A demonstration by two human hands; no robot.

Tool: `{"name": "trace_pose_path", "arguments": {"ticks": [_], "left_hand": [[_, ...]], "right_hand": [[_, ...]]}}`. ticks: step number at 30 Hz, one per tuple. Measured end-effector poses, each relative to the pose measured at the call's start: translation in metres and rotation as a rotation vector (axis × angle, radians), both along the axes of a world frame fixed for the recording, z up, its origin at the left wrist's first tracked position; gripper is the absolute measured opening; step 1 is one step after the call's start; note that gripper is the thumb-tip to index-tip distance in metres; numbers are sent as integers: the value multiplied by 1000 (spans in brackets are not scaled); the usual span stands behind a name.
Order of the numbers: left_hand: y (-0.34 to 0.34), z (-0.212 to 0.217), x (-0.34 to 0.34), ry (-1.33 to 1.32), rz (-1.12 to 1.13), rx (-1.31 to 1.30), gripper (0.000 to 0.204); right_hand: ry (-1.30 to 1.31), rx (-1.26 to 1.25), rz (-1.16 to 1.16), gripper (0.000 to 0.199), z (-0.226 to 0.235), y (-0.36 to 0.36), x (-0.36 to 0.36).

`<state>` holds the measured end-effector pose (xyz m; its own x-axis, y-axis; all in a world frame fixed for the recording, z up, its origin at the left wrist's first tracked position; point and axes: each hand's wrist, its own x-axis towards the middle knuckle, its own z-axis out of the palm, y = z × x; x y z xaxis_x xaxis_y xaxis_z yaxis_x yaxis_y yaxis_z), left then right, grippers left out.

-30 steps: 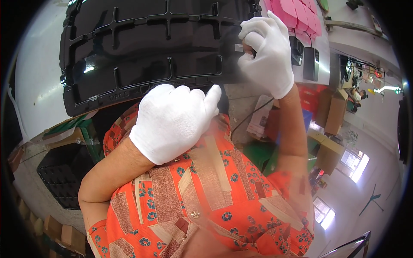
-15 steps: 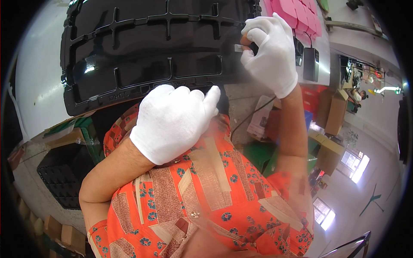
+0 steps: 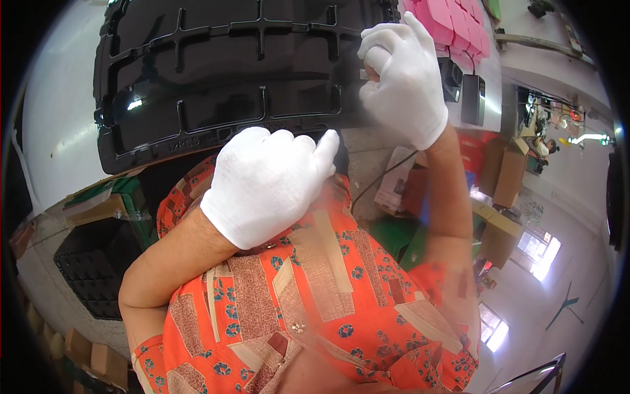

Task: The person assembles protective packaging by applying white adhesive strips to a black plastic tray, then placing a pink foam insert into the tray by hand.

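Observation:
My left hand (image 3: 269,184), in a white glove, is closed just off the near edge of the black moulded plastic tray (image 3: 216,95). Its fingers curl downward out of sight and its thumb points away; what they grip, if anything, is hidden. Over the tray's right end, my right hand (image 3: 405,85), gloved in white with bare fingertips showing, has thumb and forefinger bent together. A small pale piece (image 3: 363,75) shows at those fingertips, too small to identify. Shiny raised ribs cross the tray, which lies on a white table (image 3: 62,125).
Pink blocky pieces (image 3: 449,29) are stacked behind my right hand, with a black box-shaped device (image 3: 473,98) and cables beside them. Below the table stand a black ribbed crate (image 3: 98,266), a green stool (image 3: 134,210) and cardboard boxes (image 3: 510,174). Another person sits far right.
My right hand has shifted slightly left and up, its fingers still bent together. My left hand has hardly moved. The tray sits nearly the same in view.

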<state>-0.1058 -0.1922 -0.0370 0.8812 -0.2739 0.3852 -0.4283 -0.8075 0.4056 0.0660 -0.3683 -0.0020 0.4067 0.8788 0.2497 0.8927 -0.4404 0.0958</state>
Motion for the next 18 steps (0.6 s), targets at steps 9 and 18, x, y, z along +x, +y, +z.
{"name": "trace_pose_path", "arguments": {"ticks": [9, 18], "left_hand": [[0, 0, -1, 10, -5, -23, 41], [1, -1, 0, -3, -9, -2, 42]], "right_hand": [[45, 156, 9, 21, -10, -19, 2], [30, 164, -22, 20, -8, -20, 10]]}}
